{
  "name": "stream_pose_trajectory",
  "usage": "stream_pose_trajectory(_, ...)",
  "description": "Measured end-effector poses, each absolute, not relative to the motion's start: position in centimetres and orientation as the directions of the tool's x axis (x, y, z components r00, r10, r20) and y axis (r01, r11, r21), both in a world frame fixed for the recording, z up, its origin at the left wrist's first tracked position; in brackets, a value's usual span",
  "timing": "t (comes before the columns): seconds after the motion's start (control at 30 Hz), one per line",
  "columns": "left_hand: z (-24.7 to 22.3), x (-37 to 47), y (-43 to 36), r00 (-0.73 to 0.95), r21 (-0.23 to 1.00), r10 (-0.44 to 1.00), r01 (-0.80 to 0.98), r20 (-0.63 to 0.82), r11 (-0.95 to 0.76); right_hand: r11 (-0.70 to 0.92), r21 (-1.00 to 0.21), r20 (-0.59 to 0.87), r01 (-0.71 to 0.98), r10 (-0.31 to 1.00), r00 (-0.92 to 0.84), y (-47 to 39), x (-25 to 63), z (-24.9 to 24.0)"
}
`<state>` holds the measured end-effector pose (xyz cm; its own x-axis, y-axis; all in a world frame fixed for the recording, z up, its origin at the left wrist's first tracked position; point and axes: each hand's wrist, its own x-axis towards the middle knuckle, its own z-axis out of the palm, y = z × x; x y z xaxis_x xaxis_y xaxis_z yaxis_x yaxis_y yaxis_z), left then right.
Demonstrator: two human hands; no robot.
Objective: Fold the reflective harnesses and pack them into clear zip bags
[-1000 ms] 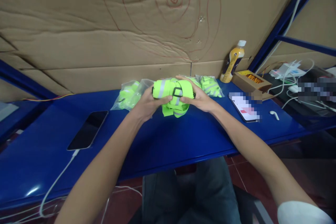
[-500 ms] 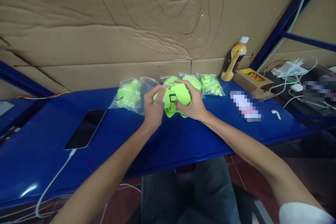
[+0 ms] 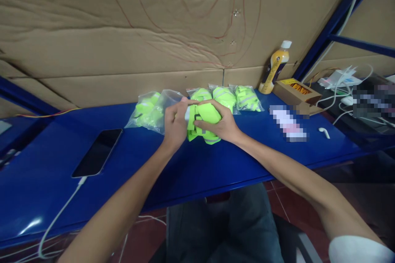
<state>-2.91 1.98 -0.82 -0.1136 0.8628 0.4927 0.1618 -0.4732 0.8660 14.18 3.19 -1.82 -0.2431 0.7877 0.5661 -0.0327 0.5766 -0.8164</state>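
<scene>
A folded bundle of neon yellow-green reflective strap (image 3: 207, 114) with a dark buckle is between my two hands, over the blue table (image 3: 191, 181). My left hand (image 3: 175, 125) is closed on its left side, fingers curled. My right hand (image 3: 226, 125) grips it from the right, with the thumb across the front near the buckle and the fingers over the top. Just behind my left hand lies a clear plastic bag (image 3: 148, 111) with neon strap inside. Several more bagged neon bundles (image 3: 247, 98) lie along the cardboard wall, partly hidden by my hands.
A phone (image 3: 98, 153) on a white charging cable lies to the left. At the right are a yellow bottle (image 3: 274, 68), an open cardboard box (image 3: 298, 92), a blurred-out flat item (image 3: 286, 123) and a white earbud (image 3: 324, 132). Cardboard (image 3: 123, 53) stands behind the table.
Both hands have shifted slightly left with the strap bundle. My right thumb has moved onto the front near the buckle, and the bundle looks more gathered.
</scene>
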Motion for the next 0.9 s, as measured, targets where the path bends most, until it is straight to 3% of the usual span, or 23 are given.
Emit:
stream_pose_trajectory(0.1,-0.7,-3.1,2.0,-0.081,0.831,0.852,0.287,0.517,-0.476,0.441,-0.894,0.438,-0.074,0.83,-0.346,3.9,14.6,-1.7)
stream_pose_trajectory(0.23,-0.6,-2.9,1.4,-0.008,0.689,0.763,0.436,0.647,-0.579,0.228,-0.968,0.25,-0.108,0.8,-0.545,4.6,15.6,-1.2)
stream_pose_trajectory(0.33,-0.3,-2.5,1.2,-0.02,0.715,0.793,0.447,0.609,-0.538,0.301,-0.952,0.285,-0.062,0.789,-0.544,4.9,16.2,-0.7)
stream_pose_trajectory(0.4,0.0,-2.2,1.2,-0.059,0.829,0.87,0.34,0.489,-0.443,0.441,-0.897,0.394,-0.028,0.77,-0.502,4.9,16.6,-0.3)
stream_pose_trajectory(0.5,0.6,-2.1,1.4,0.027,0.975,0.975,-0.04,0.219,-0.218,0.629,-0.777,0.55,0.01,0.687,-0.474,4.7,17.0,0.1)
stream_pose_trajectory(0.6,1.3,-2.3,1.4,0.219,0.94,0.973,-0.312,-0.069,0.136,0.773,-0.627,0.641,0.094,0.581,-0.501,4.5,17.3,-0.1)
stream_pose_trajectory(0.7,1.8,-2.9,1.3,0.255,0.892,0.94,-0.334,-0.227,0.305,0.895,-0.422,0.713,0.144,0.425,-0.558,4.9,17.5,-0.9)
stream_pose_trajectory(0.8,1.9,-3.5,1.4,0.307,0.901,0.923,-0.292,-0.231,0.322,0.959,-0.249,0.731,0.138,0.279,-0.623,5.4,17.6,-1.5)
stream_pose_trajectory(0.9,1.8,-4.1,1.7,0.326,0.937,0.929,-0.234,-0.175,0.259,0.96,-0.208,0.688,0.188,0.28,-0.67,5.3,17.7,-1.1)
